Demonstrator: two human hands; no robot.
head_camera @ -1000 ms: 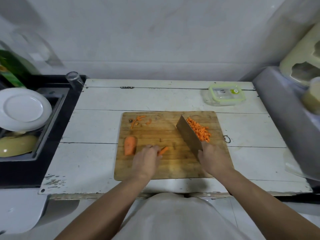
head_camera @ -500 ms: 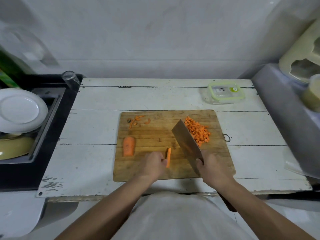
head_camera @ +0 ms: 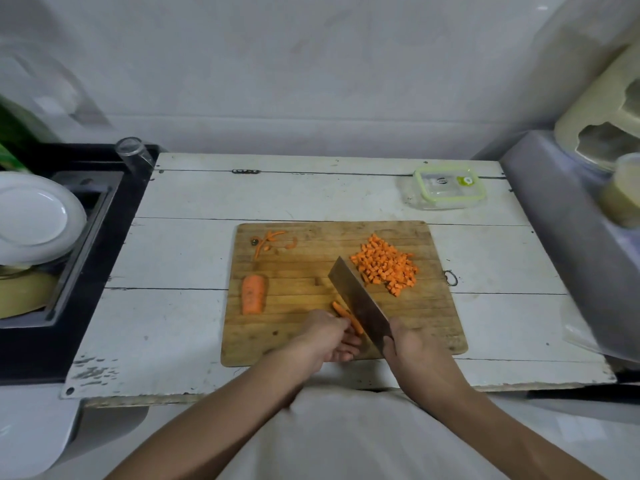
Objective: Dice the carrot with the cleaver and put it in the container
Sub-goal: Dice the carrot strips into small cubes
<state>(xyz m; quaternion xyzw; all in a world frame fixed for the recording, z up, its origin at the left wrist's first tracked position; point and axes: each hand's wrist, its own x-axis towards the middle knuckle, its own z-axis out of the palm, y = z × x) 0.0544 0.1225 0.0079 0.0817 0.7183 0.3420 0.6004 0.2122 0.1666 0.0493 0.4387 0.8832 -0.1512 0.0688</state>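
The left hand (head_camera: pixel 330 341) is pinching a thin carrot strip (head_camera: pixel 348 317) against the wooden cutting board (head_camera: pixel 301 271), its fingers curling round the strip's near end. The right hand (head_camera: pixel 412 348) is wrapping round the handle of the cleaver (head_camera: pixel 360 303), whose blade is angling away to the upper left, its flat side lying just beside the strip. A pile of diced carrot (head_camera: pixel 386 265) is sitting on the board's far right part, close to the blade's right face and short of the board's right edge. A carrot chunk (head_camera: pixel 253 294) is lying near the board's left edge, with peel scraps (head_camera: pixel 272 239) beyond it at the far left corner. The board's middle is staying bare between the chunk and the blade. The lidded container (head_camera: pixel 448 188) is standing on the white tabletop (head_camera: pixel 194 237) well beyond the board, near the far right corner. Both hands are working close to the board's near edge. A white plate (head_camera: pixel 34 216) is resting in the sink at the left.
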